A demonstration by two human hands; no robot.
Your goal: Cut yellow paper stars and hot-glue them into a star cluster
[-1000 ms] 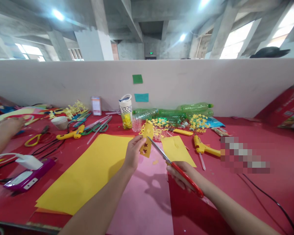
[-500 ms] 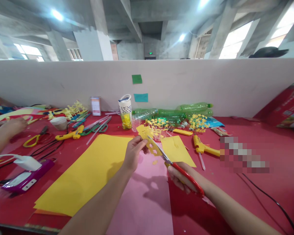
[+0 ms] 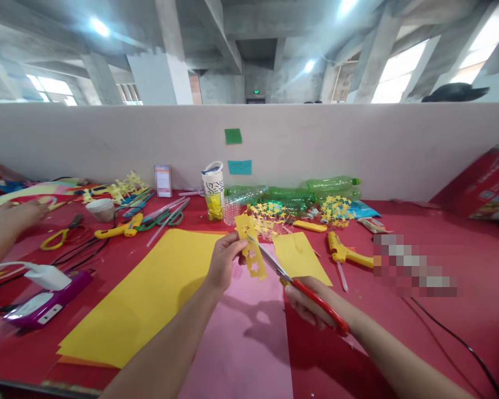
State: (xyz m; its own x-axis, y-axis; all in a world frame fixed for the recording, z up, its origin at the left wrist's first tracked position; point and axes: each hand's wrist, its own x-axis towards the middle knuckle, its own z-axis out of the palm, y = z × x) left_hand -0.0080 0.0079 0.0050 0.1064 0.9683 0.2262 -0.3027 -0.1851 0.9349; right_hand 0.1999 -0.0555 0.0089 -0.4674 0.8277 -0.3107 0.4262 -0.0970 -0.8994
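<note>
My left hand (image 3: 225, 259) pinches a narrow strip of yellow paper (image 3: 254, 262) that has star-shaped holes cut in it. My right hand (image 3: 310, 302) is closed round the red handles of a pair of scissors (image 3: 278, 267). The scissor blades point up and left, with their tips at the strip beside my left thumb. Below both hands lies a pink sheet (image 3: 245, 354). A stack of yellow paper (image 3: 149, 293) is to the left of it, and a smaller yellow sheet (image 3: 301, 252) sits just beyond my right hand.
Yellow star clusters (image 3: 336, 210) and green plastic bottles (image 3: 332, 183) line the back. A yellow glue gun (image 3: 347, 252) lies right; another glue gun (image 3: 120, 228) lies left near a purple power strip (image 3: 47, 302). Another person's hand (image 3: 19, 216) is at the far left.
The yellow strip has turned in my left hand to hang more upright. A small yellow piece under the strip no longer shows. The other person's hand has shifted slightly.
</note>
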